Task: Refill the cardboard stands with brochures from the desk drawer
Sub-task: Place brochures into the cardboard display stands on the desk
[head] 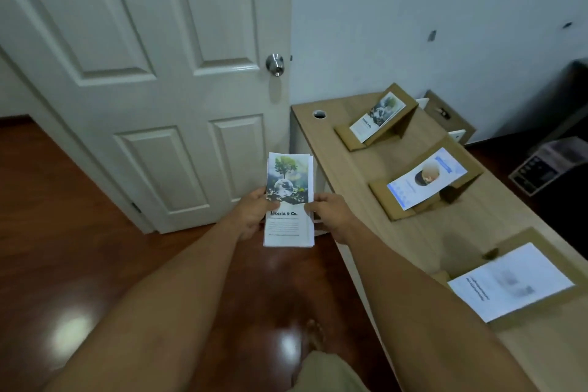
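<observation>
Brochures, a thick stack of white folded paper leaflets with a tree-and-globe picture and the words "Liceria & Co." on the cover, sit between both hands, out over the dark polished wooden floor and just off the near-left side edge of the pale wood-grain tabletop. The left hand grips the stack's left long edge, thumb on the cover; the right hand pinches the right long edge with its fingertips. So both grips are closed on the same stack, and neither is free.

The stack's long axis points away from the person, toward the white panelled door with its round steel knob.

The matching target appears to be the far brown cardboard stand, which stands near the far-left corner of the tabletop and already carries one leaflet with the same tree-and-globe cover. It lies ahead and to the right of the grip, well apart from it. That leaflet leans back on the stand's sloped face with its long axis angled to the right, so the stack would probably need a clockwise turn before it goes in.

The right hand is the nearer one to that stand. The middle cardboard stand holds a blue-and-white leaflet, and the nearest cardboard stand holds a plain white printed sheet; neither matches the held cover.
</observation>
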A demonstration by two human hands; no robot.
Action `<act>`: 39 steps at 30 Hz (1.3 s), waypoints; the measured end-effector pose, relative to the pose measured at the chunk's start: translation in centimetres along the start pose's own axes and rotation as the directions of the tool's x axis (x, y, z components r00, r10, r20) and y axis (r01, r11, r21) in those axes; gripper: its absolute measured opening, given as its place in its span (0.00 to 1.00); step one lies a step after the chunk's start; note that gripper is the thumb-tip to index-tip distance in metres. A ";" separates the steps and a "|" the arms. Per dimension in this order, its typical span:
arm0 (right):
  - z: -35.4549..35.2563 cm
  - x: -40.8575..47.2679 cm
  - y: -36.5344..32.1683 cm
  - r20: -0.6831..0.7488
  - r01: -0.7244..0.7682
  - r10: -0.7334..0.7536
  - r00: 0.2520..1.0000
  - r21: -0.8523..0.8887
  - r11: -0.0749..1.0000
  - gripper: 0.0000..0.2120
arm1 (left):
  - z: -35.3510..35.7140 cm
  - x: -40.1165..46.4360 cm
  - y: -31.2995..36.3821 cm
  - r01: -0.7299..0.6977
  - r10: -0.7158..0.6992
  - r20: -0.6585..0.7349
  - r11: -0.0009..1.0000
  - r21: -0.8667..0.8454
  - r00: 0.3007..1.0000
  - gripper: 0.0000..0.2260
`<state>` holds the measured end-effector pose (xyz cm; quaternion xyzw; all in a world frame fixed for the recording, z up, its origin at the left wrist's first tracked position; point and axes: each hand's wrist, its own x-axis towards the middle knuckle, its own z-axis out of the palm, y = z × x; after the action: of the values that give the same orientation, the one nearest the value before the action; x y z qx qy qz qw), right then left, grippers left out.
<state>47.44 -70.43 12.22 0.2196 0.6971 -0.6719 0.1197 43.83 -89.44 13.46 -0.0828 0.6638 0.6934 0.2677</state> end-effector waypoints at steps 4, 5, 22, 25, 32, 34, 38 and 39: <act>-0.9 3.7 -2.0 -0.028 0.011 -0.011 1.000 0.032 0.999 0.08 | 0.4 4.4 2.2 -0.008 0.007 0.034 1.000 0.027 0.999 0.19; -1.3 4.7 -2.5 -0.033 0.018 -0.017 0.999 0.038 0.999 0.08 | 0.6 5.6 2.9 -0.010 0.009 0.041 0.999 0.035 0.999 0.18; -11.2 24.6 -12.9 -0.086 -0.021 0.027 0.996 0.068 0.997 0.10 | 7.7 27.8 14.8 0.066 -0.077 0.096 0.992 0.111 0.992 0.19; -13.0 27.2 -13.4 -0.116 -0.050 0.060 0.991 0.082 0.995 0.09 | 9.0 31.2 15.6 0.110 -0.125 0.117 0.986 0.125 0.985 0.19; -15.3 31.1 -14.6 -0.233 -0.063 0.089 0.968 0.117 0.991 0.09 | 11.2 37.9 17.4 0.119 -0.163 0.233 0.974 0.190 0.959 0.19; -15.6 32.1 -14.9 -0.276 -0.071 0.107 0.955 0.139 0.988 0.09 | 11.4 39.8 18.0 0.125 -0.175 0.273 0.974 0.191 0.946 0.18; -15.7 34.0 -16.2 -0.343 -0.065 0.115 0.932 0.152 0.986 0.06 | 11.8 42.8 19.9 0.161 -0.213 0.372 0.973 0.166 0.904 0.13; -15.6 34.3 -16.5 -0.357 -0.064 0.117 0.927 0.158 0.985 0.05 | 11.8 43.6 20.2 0.168 -0.222 0.384 0.971 0.169 0.896 0.13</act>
<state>11.74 -50.01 12.09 0.3805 0.6462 -0.6616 0.0032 0.16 -66.20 11.86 0.0125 0.6274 0.6200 0.4710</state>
